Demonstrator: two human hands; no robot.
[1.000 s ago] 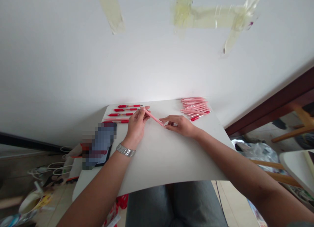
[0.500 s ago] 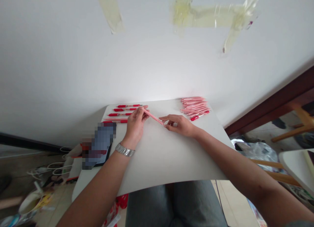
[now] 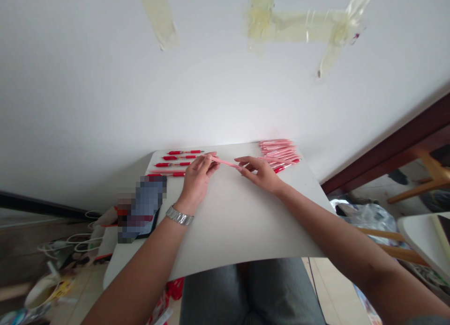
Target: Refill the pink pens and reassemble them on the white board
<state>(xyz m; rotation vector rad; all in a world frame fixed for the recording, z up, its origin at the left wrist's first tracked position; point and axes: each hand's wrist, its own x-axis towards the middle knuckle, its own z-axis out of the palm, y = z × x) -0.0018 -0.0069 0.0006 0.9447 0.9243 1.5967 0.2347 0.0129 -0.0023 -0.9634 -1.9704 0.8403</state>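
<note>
My left hand [image 3: 197, 177] pinches a slim pink pen-like stick [image 3: 225, 162] between thumb and fingers above the white table. Its other end meets the fingertips of my right hand [image 3: 260, 174], which close on it while the index finger stretches out above. Whether the stick is a pen or a refill cannot be made out. Beside my left hand, several red pens [image 3: 172, 165] lie in a spaced row. Behind my right hand is a pile of similar pink sticks [image 3: 279, 149], with a red pen [image 3: 281, 168] at its near edge.
A dark phone-like object, blurred out [image 3: 144, 208], lies at the left edge of the white table [image 3: 225, 231]. The wall [image 3: 211, 81] rises directly behind the table. Cables [image 3: 80, 240] and a bin [image 3: 42, 290] are on the floor at left; a wooden chair [image 3: 418, 184] stands at right.
The right end of the pink stick has risen, so it lies closer to level. My right hand has moved slightly up, and my left hand slightly right.
</note>
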